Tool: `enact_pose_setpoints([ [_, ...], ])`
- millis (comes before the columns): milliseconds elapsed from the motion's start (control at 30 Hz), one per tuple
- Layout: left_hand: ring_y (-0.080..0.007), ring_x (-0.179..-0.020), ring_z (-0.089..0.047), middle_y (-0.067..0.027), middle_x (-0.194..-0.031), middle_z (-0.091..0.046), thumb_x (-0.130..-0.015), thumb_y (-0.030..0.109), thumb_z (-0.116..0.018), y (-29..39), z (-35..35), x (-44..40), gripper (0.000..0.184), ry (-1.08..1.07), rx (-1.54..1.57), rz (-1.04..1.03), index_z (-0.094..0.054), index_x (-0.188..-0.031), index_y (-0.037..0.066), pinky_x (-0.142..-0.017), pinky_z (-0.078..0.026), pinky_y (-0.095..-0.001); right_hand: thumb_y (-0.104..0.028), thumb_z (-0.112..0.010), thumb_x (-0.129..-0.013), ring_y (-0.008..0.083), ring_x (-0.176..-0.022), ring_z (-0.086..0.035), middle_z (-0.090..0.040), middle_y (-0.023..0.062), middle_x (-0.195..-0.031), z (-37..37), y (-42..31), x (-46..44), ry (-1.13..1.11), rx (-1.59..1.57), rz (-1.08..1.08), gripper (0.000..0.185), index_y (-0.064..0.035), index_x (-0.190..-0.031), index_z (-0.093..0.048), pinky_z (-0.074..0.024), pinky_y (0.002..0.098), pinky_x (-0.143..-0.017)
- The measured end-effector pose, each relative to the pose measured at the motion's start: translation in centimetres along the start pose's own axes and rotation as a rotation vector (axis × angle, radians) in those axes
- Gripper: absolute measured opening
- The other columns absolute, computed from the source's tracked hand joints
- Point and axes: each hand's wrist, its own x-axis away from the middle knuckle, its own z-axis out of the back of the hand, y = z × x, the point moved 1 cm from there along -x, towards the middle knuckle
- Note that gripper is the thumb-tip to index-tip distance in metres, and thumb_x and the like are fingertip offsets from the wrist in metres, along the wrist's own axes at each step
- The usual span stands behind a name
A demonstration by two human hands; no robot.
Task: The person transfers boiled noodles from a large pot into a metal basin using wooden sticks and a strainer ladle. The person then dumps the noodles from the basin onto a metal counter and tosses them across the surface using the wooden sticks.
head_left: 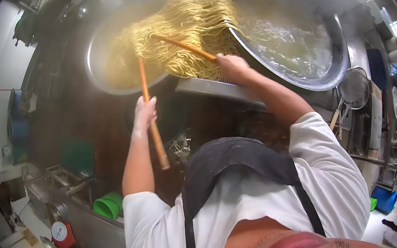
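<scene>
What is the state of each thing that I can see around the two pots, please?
Left hand: closed around left stick
Right hand: closed around right stick
Noodles: loose long strands, touching both sticks
Left pot: uncovered, steamy, contents blurred
Right pot: uncovered, water bubbling
Tray: partly hidden by noodles
Strainer: not held

No writing is legible; marks on the red scale's dial (59, 231) are too small.

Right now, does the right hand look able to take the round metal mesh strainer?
Probably not: the right hand grips an orange wooden stick, although nothing seems to cover the round metal mesh strainer.
</scene>
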Motion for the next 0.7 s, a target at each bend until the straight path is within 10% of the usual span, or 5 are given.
enact_pose_setpoints([
  [133, -0.0291, -0.094, -0.066, -0.0182, -0.102, -0.068, -0.085, 0.030, -0.071, -0.5, 19.1, 8.4, 0.048, 0.044, -0.824, -0.406, -0.058, -0.123, 0.004, -0.083, -0.050, -0.0398, -0.024, -0.057, -0.094, 0.0408, -0.095, -0.064, -0.067, 0.0221, -0.099, 7.7, 11.3, 6.9, -0.066, 0.049, -0.124, 0.024, -0.0095, -0.112, -0.061, -0.0496, 0.0520, -0.079],
  [233, -0.0243, -0.094, -0.064, -0.0128, -0.101, -0.067, -0.078, 0.013, -0.065, 7.7, 22.7, 17.9, 0.045, 0.020, -0.792, 0.013, -0.060, -0.122, 0.003, -0.086, -0.049, -0.0359, -0.019, -0.067, -0.089, 0.0420, -0.090, -0.063, -0.065, 0.0216, -0.096, 13.0, 18.6, 12.5, 0.014, 0.044, -0.273, 0.031, -0.0103, -0.116, -0.055, -0.0475, 0.0507, -0.077],
  [333, -0.0147, -0.077, -0.059, -0.0037, -0.091, -0.062, -0.081, 0.011, -0.065, 9.5, 15.4, 18.3, 0.043, -0.028, -0.785, -0.241, -0.059, -0.124, 0.005, -0.071, -0.048, -0.0295, -0.017, -0.065, -0.089, 0.0451, -0.089, -0.061, -0.064, 0.0242, -0.091, 15.5, 26.0, 14.7, 0.139, 0.027, -0.292, 0.026, -0.0060, -0.109, -0.052, -0.0465, 0.0516, -0.077],
  [467, -0.0038, -0.042, -0.035, 0.0065, -0.061, -0.042, -0.088, 0.016, -0.065, 9.9, -0.1, 15.4, 0.038, -0.362, -0.397, 0.200, -0.055, -0.125, 0.010, -0.038, -0.030, -0.0231, -0.016, -0.061, -0.089, 0.0475, -0.094, -0.061, -0.065, 0.0263, -0.096, 16.6, 33.2, 9.5, 0.214, 0.184, -0.379, 0.023, -0.0052, -0.107, -0.052, -0.0471, 0.0544, -0.079],
  [700, -0.0064, -0.038, -0.036, 0.0044, -0.060, -0.040, -0.094, 0.021, -0.061, 2.6, -24.0, 1.4, 0.027, -0.447, -0.127, 0.073, -0.047, -0.115, 0.010, -0.034, -0.032, -0.0251, -0.012, -0.045, -0.093, 0.0450, -0.089, -0.065, -0.067, 0.0246, -0.093, 13.8, 40.1, -2.4, 0.261, 0.218, -0.282, 0.018, -0.0066, -0.107, -0.054, -0.0499, 0.0537, -0.077],
])
